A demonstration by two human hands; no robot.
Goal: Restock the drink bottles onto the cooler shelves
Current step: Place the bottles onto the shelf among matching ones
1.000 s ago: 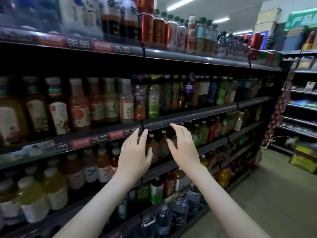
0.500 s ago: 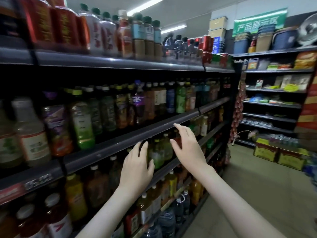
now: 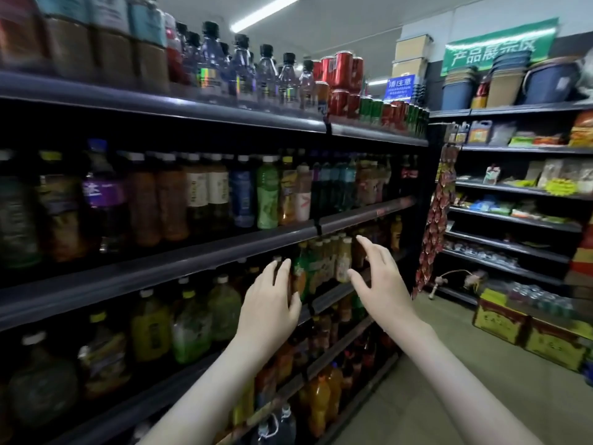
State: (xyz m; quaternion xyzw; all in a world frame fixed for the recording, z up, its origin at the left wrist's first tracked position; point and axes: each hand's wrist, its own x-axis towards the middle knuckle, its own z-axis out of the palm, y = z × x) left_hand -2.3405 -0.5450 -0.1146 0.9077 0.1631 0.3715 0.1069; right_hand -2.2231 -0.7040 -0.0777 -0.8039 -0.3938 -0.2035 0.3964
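Observation:
Dark shelves (image 3: 205, 252) full of drink bottles run along my left. Both arms reach out toward the third shelf down. My left hand (image 3: 271, 303) is held up with straight fingers, its fingertips at a dark bottle (image 3: 290, 277) on that shelf; contact is unclear. My right hand (image 3: 380, 279) hovers open a little to the right, thumb and fingers spread, in front of pale juice bottles (image 3: 343, 260). Neither hand holds anything. A green bottle (image 3: 267, 194) and a blue bottle (image 3: 242, 194) stand on the shelf above.
Red cans (image 3: 341, 81) and clear bottles (image 3: 244, 72) line the top shelf. A snack shelf (image 3: 516, 187) crosses the aisle's far end, with yellow boxes (image 3: 529, 329) on the floor below. A strip of red packets (image 3: 433, 226) hangs at the shelf's end. The floor (image 3: 433, 364) lies to my right.
My view has swung right along the aisle. Both hands moved further down the shelf with it, still held out and holding nothing; the right hand's fingers have spread wider.

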